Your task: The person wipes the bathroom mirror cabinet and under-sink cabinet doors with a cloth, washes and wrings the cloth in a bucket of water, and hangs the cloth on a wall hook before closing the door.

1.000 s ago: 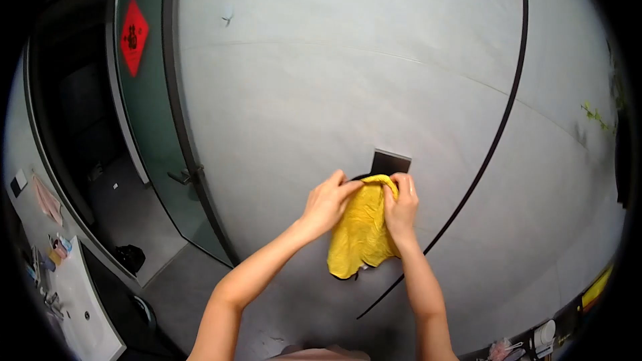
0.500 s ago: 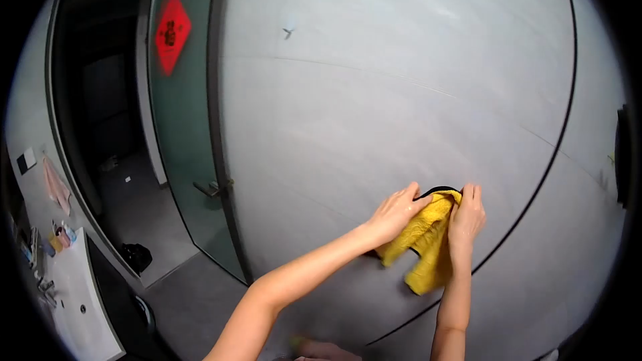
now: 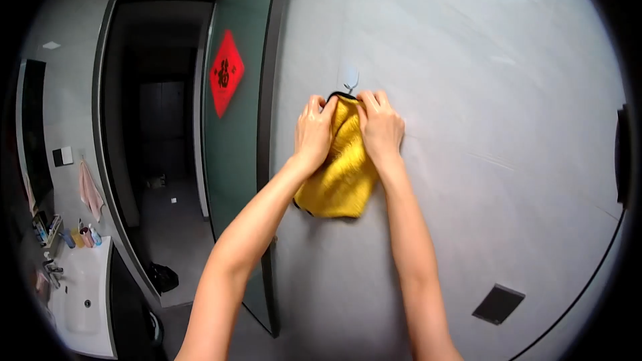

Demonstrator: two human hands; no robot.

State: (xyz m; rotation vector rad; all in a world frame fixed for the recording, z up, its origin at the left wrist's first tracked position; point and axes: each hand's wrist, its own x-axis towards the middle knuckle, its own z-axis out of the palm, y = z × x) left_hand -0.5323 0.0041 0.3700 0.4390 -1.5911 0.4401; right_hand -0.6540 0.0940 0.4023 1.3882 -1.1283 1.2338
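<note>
A yellow cloth point(image 3: 344, 170) with a dark edge hangs from both hands in front of the grey wall. My left hand point(image 3: 314, 130) is closed on its upper left edge. The upper right edge is pinched by my right hand point(image 3: 382, 127). Just above the cloth's top, a small hook point(image 3: 351, 80) is fixed to the wall. Whether the cloth's edge touches the hook cannot be made out.
A glass door point(image 3: 237, 134) with a red diamond sign point(image 3: 227, 73) stands left of the hands. Farther left are a doorway, a pink towel point(image 3: 89, 190) and a white sink point(image 3: 83, 294). Low on the right wall is a dark square plate point(image 3: 498, 304).
Both hands have raised the cloth up the wall to just below the hook. The view has turned left and upward, showing more of the doorway and sink.
</note>
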